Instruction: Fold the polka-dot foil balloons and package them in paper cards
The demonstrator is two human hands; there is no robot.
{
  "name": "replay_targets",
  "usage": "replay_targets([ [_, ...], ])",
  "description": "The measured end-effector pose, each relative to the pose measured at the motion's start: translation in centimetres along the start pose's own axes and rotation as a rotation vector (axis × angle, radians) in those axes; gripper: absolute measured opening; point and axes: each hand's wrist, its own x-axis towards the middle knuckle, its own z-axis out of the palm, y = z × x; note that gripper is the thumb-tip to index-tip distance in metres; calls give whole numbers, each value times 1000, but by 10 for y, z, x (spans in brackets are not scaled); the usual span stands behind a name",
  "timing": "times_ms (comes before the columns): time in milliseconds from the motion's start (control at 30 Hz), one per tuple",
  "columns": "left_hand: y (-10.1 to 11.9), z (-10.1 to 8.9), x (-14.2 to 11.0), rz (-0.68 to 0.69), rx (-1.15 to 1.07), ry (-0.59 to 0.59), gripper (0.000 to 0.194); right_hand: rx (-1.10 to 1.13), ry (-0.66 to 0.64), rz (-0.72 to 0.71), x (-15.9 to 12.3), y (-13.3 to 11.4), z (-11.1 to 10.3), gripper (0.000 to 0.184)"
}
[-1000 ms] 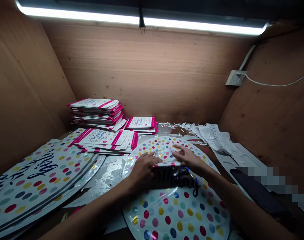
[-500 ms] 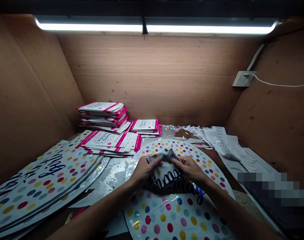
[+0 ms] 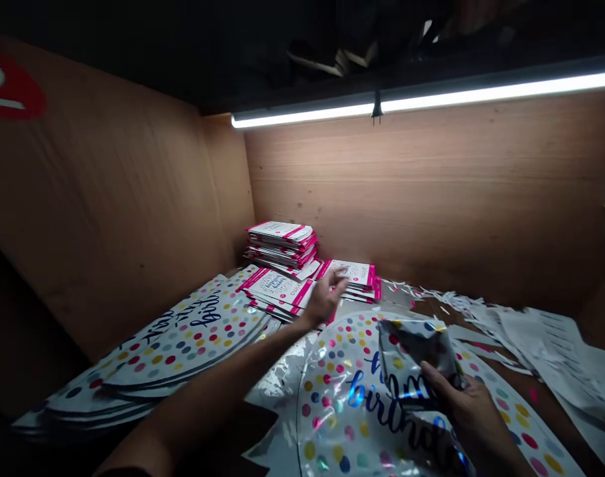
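My right hand (image 3: 468, 404) grips a folded foil balloon (image 3: 396, 361), thumb on top. Colourful dots and part of dark lettering show on its shiny face. Under it lies a large round flat foil balloon (image 3: 342, 424), white with dots and blue-black "birthday" script, partly covered by the folded one and my hand. My left hand (image 3: 325, 298) is in the air by a low pile of pink-and-white printed cards (image 3: 359, 273). Its fingers are somewhat bent, slightly blurred and apart, with nothing seen in them; I cannot tell whether they touch the cards.
More printed cards stand in a tall stack (image 3: 282, 242) and a spread pile (image 3: 272, 288) at the back left. Several flat dotted balloons (image 3: 183, 341) lie overlapping on the left. Paper scraps (image 3: 541, 351) line the right side. A tube light (image 3: 431, 99) spans the wooden back wall (image 3: 431, 192).
My left hand has let go of the folded balloon and moved away to the cards. My right hand alone keeps the balloon. The view has swung left.
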Motion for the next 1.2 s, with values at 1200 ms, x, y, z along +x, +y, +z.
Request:
replay_targets([
  [1200, 78, 55, 15, 678, 227, -390, 23, -192, -429, -354, 22, -15, -39, 17],
])
